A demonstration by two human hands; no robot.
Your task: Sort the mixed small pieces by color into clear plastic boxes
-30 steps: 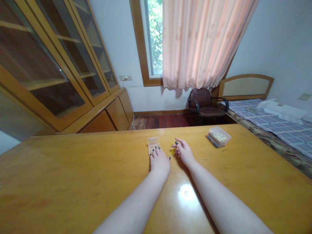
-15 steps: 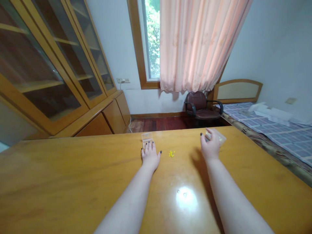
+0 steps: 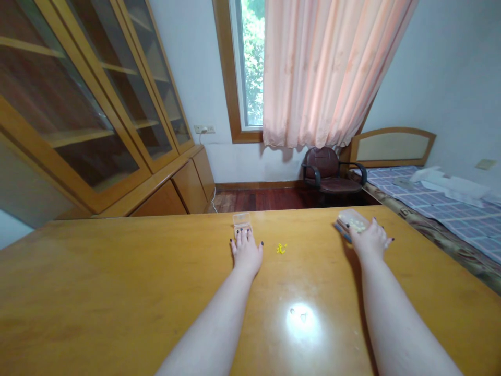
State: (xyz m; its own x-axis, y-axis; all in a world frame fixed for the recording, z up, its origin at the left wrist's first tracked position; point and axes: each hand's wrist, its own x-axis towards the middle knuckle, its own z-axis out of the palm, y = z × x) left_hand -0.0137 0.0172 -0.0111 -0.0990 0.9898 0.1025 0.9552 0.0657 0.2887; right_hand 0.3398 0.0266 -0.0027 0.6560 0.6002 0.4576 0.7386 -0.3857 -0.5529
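My left hand (image 3: 246,251) lies flat on the wooden table (image 3: 117,282), fingers spread, fingertips touching a small clear plastic case (image 3: 241,222) with its lid up. A little heap of yellow bits (image 3: 281,248) sits on the table just right of that hand. My right hand (image 3: 370,241) rests with spread fingers against the near side of a larger clear plastic box (image 3: 352,221) at the table's far right; I cannot see whether it grips the box. Pale yellow contents show through that box's lid.
Glass-fronted wooden cabinets (image 3: 90,115) line the left wall. Beyond the table stand a dark office chair (image 3: 326,171), a window with a pink curtain (image 3: 324,73), and a bed (image 3: 438,203) with a checked cover at the right.
My right hand left the yellow bits and moved right to the larger clear box, now resting on it. My left hand stayed by the small case.
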